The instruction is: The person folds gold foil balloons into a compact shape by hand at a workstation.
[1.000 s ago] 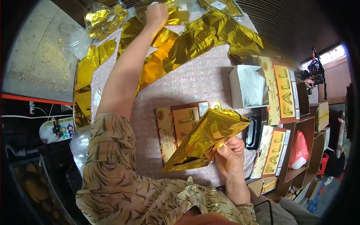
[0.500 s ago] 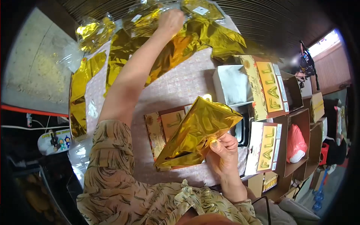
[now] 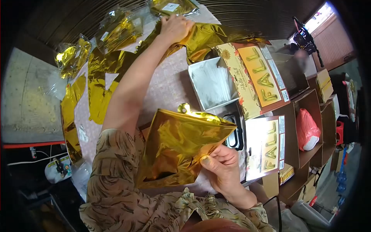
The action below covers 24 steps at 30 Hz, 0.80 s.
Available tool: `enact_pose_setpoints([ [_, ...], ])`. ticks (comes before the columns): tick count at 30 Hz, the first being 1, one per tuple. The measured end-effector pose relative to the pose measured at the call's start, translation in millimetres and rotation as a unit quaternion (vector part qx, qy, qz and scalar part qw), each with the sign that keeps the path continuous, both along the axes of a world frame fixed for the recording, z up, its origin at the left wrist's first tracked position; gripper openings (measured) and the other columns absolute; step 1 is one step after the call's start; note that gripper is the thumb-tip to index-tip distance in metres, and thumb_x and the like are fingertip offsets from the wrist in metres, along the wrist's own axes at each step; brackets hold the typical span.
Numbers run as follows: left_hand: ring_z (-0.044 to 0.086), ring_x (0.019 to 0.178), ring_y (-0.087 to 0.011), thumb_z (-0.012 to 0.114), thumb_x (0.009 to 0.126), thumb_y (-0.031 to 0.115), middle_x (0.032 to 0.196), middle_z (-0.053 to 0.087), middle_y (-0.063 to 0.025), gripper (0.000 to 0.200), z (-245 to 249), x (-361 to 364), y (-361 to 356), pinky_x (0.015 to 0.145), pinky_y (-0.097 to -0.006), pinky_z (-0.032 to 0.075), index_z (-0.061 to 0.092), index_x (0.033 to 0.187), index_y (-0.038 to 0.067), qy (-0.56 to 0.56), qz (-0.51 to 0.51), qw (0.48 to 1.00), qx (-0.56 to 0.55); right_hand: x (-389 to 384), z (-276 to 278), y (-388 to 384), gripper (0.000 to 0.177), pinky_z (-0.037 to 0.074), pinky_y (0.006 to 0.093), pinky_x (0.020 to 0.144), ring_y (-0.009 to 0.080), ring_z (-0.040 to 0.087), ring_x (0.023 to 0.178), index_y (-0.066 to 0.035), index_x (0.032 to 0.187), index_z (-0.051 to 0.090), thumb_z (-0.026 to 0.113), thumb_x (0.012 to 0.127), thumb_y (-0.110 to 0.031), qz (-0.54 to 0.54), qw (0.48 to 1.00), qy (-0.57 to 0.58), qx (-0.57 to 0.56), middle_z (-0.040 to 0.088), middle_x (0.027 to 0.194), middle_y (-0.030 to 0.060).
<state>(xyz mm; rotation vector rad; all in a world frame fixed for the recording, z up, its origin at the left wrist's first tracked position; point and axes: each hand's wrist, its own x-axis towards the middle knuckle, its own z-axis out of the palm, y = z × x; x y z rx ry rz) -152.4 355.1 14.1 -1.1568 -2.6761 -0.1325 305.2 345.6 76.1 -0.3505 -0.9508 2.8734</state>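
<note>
My right hand (image 3: 222, 170) pinches a folded gold foil balloon (image 3: 181, 149) between thumb and fingers, holding it up near my chest. Stretched to the far side of the table, my left hand (image 3: 176, 29) has its fingers curled on another flat gold foil balloon (image 3: 205, 36); its fingertips are partly hidden. More gold foil (image 3: 102, 81) lies spread along the left of the table. Beyond it are clear bags with folded gold foil (image 3: 119, 33), and a labelled bag (image 3: 172, 7) lies just past my left hand.
A white box (image 3: 212, 83) of clear, thin pieces stands right of centre. Beside it are printed FALL cards (image 3: 261, 77) and a second FALL card (image 3: 266, 149). Cardboard boxes (image 3: 307, 100) line the right, one holding a red plastic bag (image 3: 308, 129). A dark slatted wall (image 3: 247, 17) closes the far side.
My left hand has come down onto the loose gold foil. My right hand has shifted left and lower with its balloon, now covering most of the card underneath. The view has turned right.
</note>
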Motion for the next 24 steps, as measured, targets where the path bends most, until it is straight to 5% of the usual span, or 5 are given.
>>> enact_pose_setpoints([
  [4,0.048,0.134,-0.0268,0.048,0.103,0.049,0.143,0.057,-0.0032,0.051,1,-32,17,0.108,-0.0569,0.030,0.074,0.122,0.009,0.077,0.077,0.994,-0.005,0,-4,1,0.022,0.055,0.0257,0.085,0.0118,0.068,0.096,0.007,0.118,0.069,0.069,0.096,0.004,0.011,1.000,0.005,0.007,0.075,0.112,0.0128],
  [11,0.067,0.114,-0.0352,0.059,0.097,0.033,0.124,0.071,-0.0126,0.030,-6,-110,30,0.097,-0.0484,0.052,0.079,0.112,0.016,0.067,0.056,0.995,-0.045,1,2,5,0.017,0.059,0.0319,0.079,0.0169,0.070,0.087,0.007,0.110,0.069,0.070,0.096,-0.002,0.000,0.998,-0.060,0.027,0.073,0.099,0.0112],
  [13,0.072,0.099,-0.0376,0.066,0.091,0.027,0.109,0.075,-0.0173,0.026,-14,-138,6,0.091,-0.0433,0.057,0.079,0.112,0.018,0.056,-0.012,0.985,0.165,3,0,6,0.017,0.060,0.0319,0.077,0.0170,0.070,0.087,0.008,0.110,0.069,0.070,0.096,-0.002,0.009,0.998,-0.060,0.027,0.073,0.099,0.0113],
  [23,0.075,0.094,-0.0287,0.074,0.091,0.030,0.106,0.078,-0.0137,0.025,33,-129,-24,0.085,-0.0382,0.058,0.080,0.112,0.016,0.090,0.192,0.942,0.260,4,-11,7,0.023,0.055,0.0262,0.089,0.0111,0.067,0.101,0.006,0.121,0.069,0.067,0.098,0.003,0.017,1.000,-0.003,0.000,0.074,0.116,0.0119],
  [24,0.072,0.081,-0.0263,0.075,0.082,0.009,0.085,0.076,-0.0130,0.008,64,-89,-19,0.078,-0.0307,0.057,0.076,0.079,0.002,-0.043,0.188,0.878,0.439,3,-12,6,0.023,0.055,0.0263,0.089,0.0113,0.067,0.101,0.007,0.120,0.069,0.067,0.098,0.004,0.017,1.000,0.007,0.002,0.074,0.116,0.0122],
])
